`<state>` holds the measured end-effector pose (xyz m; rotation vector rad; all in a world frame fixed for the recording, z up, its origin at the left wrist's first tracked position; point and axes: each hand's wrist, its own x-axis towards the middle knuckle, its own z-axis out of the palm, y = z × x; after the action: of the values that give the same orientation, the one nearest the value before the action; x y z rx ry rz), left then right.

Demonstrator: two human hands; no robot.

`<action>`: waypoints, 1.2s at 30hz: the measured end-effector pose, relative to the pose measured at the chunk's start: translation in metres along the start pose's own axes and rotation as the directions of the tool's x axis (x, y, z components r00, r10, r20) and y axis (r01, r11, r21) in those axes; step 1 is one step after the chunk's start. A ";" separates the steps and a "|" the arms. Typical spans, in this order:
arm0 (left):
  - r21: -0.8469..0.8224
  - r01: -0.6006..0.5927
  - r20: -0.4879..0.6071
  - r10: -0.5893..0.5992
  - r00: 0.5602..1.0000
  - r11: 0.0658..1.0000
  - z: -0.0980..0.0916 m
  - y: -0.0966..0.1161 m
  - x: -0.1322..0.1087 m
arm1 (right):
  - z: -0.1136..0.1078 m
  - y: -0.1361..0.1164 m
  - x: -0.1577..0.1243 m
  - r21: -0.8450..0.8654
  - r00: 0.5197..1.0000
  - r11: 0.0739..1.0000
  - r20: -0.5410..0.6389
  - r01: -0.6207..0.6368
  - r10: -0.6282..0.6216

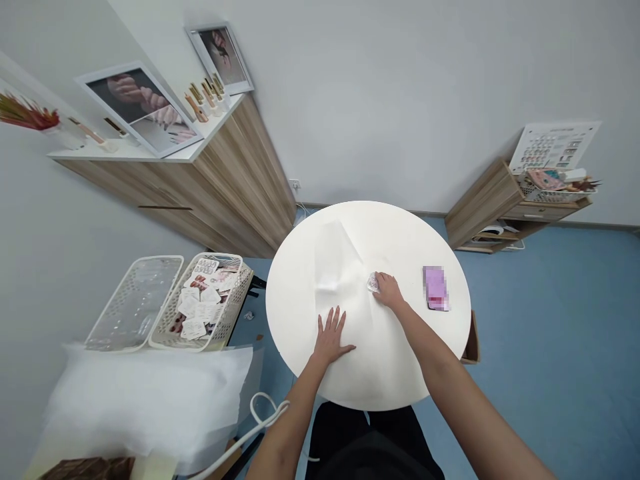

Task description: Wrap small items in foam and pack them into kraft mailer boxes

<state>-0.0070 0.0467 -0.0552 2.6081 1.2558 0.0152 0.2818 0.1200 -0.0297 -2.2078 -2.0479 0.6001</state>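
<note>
A thin translucent white sheet [333,257] lies over the middle of the round white table [285,267]. My left hand [329,339] rests palm down on its near part, fingers spread, holding nothing. To the right of it, my right hand [389,289] has its fingers closed on a small clear, shiny crumpled piece [373,283], which looks like plastic. That piece sits against the tabletop by the sheet; my fingers partly cover it. Farther right on the table lies a purple rectangular thing [436,288], blurred out, so its kind is unclear.
Left of the table stand a white basket of cards [203,303] and a basket of clear plastic pieces [137,303]. White sheeting [150,400] and a white cable [270,420] are at the lower left. A wooden cabinet [240,180] and a small shelf [487,200] stand behind.
</note>
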 end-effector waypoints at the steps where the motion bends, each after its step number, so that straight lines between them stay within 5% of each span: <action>1: 0.001 0.003 0.002 -0.003 1.000 1.000 0.000 0.000 0.002 | -0.002 0.002 -0.002 -0.001 0.999 1.000 -0.048 -0.007 0.007; 5: -0.004 -0.002 0.024 0.003 1.000 1.000 -0.003 -0.002 0.015 | -0.016 0.007 -0.016 0.052 0.972 0.999 -0.235 -0.016 0.028; 9: -0.037 -0.012 0.028 0.013 1.000 0.999 -0.011 0.000 0.022 | -0.025 -0.008 -0.041 0.097 0.935 0.984 -0.336 0.150 -0.109; 15: -0.113 -0.023 -0.087 0.013 0.996 0.993 -0.021 0.007 -0.029 | 0.005 -0.066 -0.092 0.123 0.889 0.889 -0.198 0.440 -0.413; 23: -0.186 -0.086 -0.075 0.073 0.995 0.979 -0.009 0.021 -0.129 | 0.055 -0.106 -0.142 0.113 0.876 0.873 0.041 0.475 -0.481; 29: -0.224 -0.082 -0.074 0.067 0.995 0.971 0.000 0.038 -0.136 | 0.056 -0.102 -0.161 0.069 0.897 0.894 0.000 0.442 -0.443; 32: -0.233 -0.024 -0.073 0.008 0.997 0.972 -0.006 0.043 -0.128 | 0.056 -0.092 -0.190 0.107 0.891 0.885 -0.080 0.453 -0.447; 36: -0.310 -0.006 -0.122 -0.033 0.992 0.951 -0.021 0.047 -0.116 | 0.066 -0.075 -0.233 0.113 0.899 0.892 -0.025 0.438 -0.438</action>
<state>-0.0466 -0.0662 -0.0129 2.3569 1.2005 0.3523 0.1812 -0.1120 -0.0129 -1.5978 -2.3337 0.6461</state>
